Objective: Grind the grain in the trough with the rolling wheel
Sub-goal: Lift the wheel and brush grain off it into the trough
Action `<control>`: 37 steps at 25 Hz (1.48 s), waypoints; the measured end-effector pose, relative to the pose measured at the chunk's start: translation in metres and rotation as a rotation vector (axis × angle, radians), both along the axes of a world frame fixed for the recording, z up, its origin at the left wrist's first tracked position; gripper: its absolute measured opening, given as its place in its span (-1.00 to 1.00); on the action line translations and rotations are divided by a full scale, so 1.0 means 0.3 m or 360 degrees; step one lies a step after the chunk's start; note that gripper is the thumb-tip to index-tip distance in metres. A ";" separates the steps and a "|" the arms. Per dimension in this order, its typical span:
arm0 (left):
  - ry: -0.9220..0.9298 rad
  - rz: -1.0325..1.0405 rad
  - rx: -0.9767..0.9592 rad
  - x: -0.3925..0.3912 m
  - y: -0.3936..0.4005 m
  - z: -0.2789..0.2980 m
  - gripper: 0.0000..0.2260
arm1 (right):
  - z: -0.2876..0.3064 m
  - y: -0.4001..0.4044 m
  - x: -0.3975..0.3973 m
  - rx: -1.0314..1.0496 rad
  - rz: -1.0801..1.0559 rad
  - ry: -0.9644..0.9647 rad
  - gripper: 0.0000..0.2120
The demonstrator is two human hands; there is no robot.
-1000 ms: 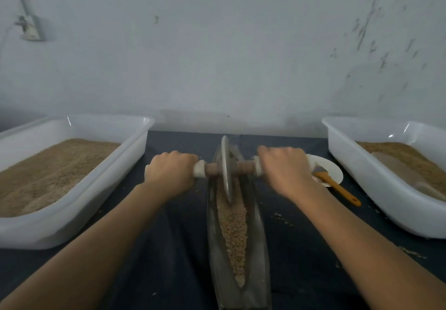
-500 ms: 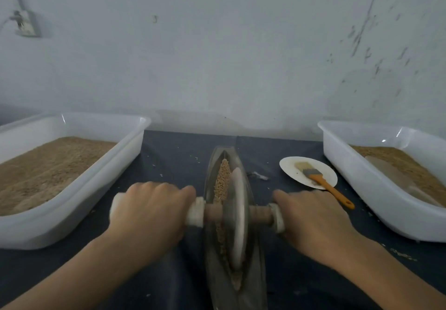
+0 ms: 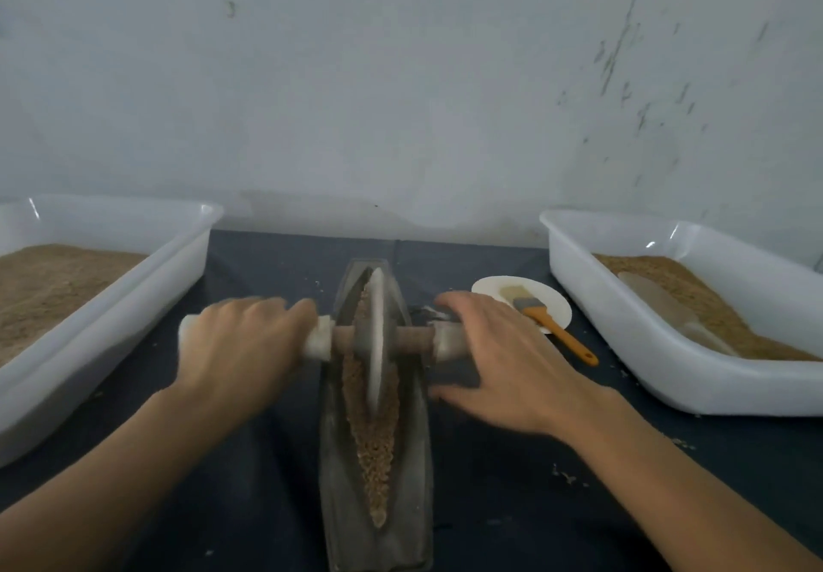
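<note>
The rolling wheel (image 3: 377, 340) stands upright in the long metal trough (image 3: 338, 460), toward its far half, with grain (image 3: 378, 447) heaped along the channel on both sides of the disc and trailing toward the near end. The left hand (image 3: 242, 349) lies over the white-wrapped left end of the axle handle (image 3: 412, 341), fingers curled down round it — motion blur hides how tightly. The right hand (image 3: 499, 360) rests on the white-wrapped right end with fingers fairly straight and spread, the thumb stretched toward the trough's near side, palm pressing rather than gripping. The trough sits on a dark cloth (image 3: 512, 504) between two white plastic tubs: the left tub (image 3: 133, 304) and the right tub (image 3: 623, 340) each hold brown meal. Just beyond the right hand, a small white plate (image 3: 494, 286) carries an orange-handled brush (image 3: 552, 326). No writing is legible.
</note>
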State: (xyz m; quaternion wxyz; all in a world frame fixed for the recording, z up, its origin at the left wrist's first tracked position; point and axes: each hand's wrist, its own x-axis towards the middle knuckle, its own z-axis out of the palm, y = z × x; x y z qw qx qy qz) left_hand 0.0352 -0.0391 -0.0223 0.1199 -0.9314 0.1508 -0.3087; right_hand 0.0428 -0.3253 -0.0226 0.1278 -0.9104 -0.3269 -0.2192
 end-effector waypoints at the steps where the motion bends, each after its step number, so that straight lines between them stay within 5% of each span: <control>1: 0.0037 -0.0009 -0.0069 -0.016 0.004 -0.011 -0.52 | 0.018 -0.043 -0.033 0.0202 0.0094 0.0060 -0.38; 3: 0.0144 0.0037 -0.0170 -0.027 0.010 -0.024 -0.49 | 0.047 -0.153 -0.057 0.0649 0.0011 -0.0051 -0.55; 5: 0.0181 0.0119 -0.0268 -0.026 0.013 -0.035 -0.52 | 0.069 -0.237 -0.022 0.0873 -0.0412 -0.0200 -0.77; 8: 0.0157 0.0177 -0.0387 -0.013 0.015 -0.045 -0.54 | 0.018 -0.252 0.085 0.0373 -0.0990 -0.0063 -0.87; 11: 0.0133 0.0165 -0.0428 -0.009 0.015 -0.046 -0.51 | -0.066 -0.273 0.158 -0.0023 -0.1214 0.0170 -0.75; 15: 0.0113 0.0090 -0.0457 -0.018 0.019 -0.043 -0.42 | -0.119 -0.342 0.183 -0.0437 -0.1420 0.0432 -0.90; 18: 0.0145 0.0054 -0.0558 -0.037 0.013 -0.050 -0.45 | -0.093 -0.327 0.171 -0.0397 -0.1374 0.0280 -0.92; 22: 0.0000 -0.0063 -0.0929 -0.048 0.019 -0.065 -0.66 | 0.087 -0.253 0.059 0.0351 -0.0917 -0.0096 -0.78; 25: -0.0116 -0.0091 -0.1267 -0.055 0.025 -0.028 -0.65 | 0.212 -0.118 0.004 0.0607 -0.0491 0.0025 -0.84; 29: 0.0030 0.0160 -0.1634 -0.017 0.062 -0.018 -0.72 | 0.218 0.092 0.011 0.0418 -0.0238 0.0012 -0.85; 34: 0.0126 0.0298 -0.1842 0.010 0.095 -0.028 -0.85 | 0.170 0.207 0.038 -0.0328 -0.0364 -0.0186 -0.86; 37: 0.0161 0.0312 -0.1864 0.021 0.107 -0.039 -0.87 | 0.172 0.238 0.022 -0.0492 -0.0346 -0.0128 -0.92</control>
